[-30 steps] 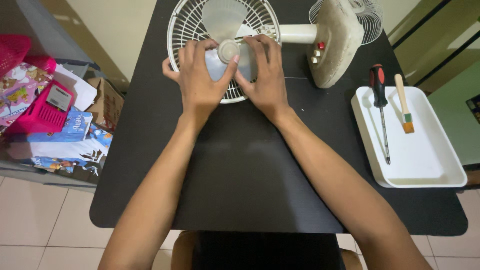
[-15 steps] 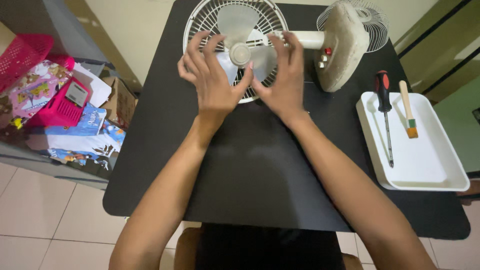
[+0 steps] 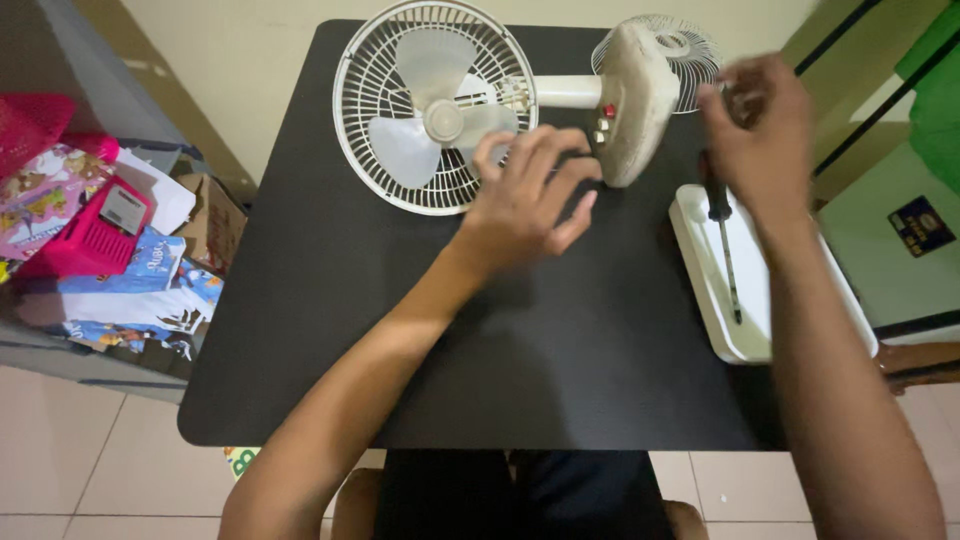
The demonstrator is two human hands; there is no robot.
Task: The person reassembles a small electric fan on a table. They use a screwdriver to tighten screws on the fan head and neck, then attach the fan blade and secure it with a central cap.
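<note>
1. A moment ago both my hands were on the round white plastic fan [image 3: 435, 110] lying flat on the black tabletop [image 3: 500, 340], fingers around the little hub cap in the middle of the blades. Now they have let go.
2. My left hand [image 3: 530, 200] has slid to the side. It rests with loose, spread fingers just beside the fan's cage and close to the dirty cream fan base [image 3: 635, 100]. It holds nothing.
3. My right hand [image 3: 760, 125] has swung away toward the white plastic tray [image 3: 705, 290]. It is blurry, so I cannot tell if the fingers pinch something small or are empty.
4. I think the work on the blade hub has paused and the right hand is going to the tools.
5. The fan is up and to the left of my left hand, with its front cage off and the blades bare. The hub cap looks to be in place on the blades.
6. A screwdriver with a black and red handle [image 3: 722, 235] lies in the tray, just under my right hand.
7. A loose white wire fan guard [image 3: 680, 50] sits behind the base.
8. Far left of my hands, off the tabletop, is a pile of pink baskets and coloured paper packs [image 3: 90, 230].
9. The fan base stands between my two hands, so reaching across means going around it.
</note>
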